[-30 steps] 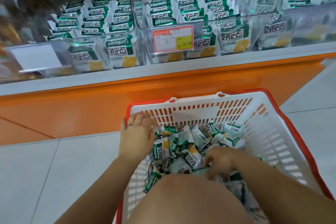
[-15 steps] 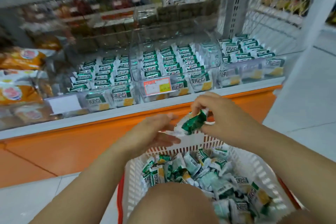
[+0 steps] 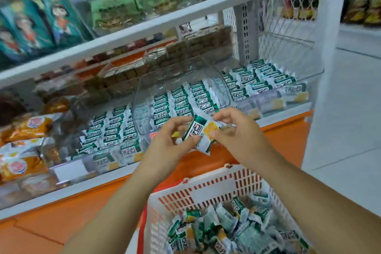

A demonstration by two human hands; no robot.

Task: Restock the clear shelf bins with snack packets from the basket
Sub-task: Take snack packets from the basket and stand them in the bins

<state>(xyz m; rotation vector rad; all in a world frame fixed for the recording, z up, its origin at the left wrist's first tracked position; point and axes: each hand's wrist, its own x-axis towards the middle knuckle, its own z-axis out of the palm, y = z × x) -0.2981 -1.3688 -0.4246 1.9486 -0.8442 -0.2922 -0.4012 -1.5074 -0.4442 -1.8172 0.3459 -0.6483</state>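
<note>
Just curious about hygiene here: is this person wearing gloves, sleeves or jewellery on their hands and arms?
No. The left hand and right hand are ungloved, and no sleeve, watch, bracelet or ring shows anywhere up either arm.

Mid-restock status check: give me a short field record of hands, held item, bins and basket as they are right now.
left hand: grips the held packet from its left side
right hand: pinches the same packet from the right
held packet: green and white, raised in front of the middle bin, above the basket
middle bin: clear, rows of matching packets, back part looks unfilled
basket: white, red rim, many loose packets inside
step: packet not yet placed in a bin
</note>
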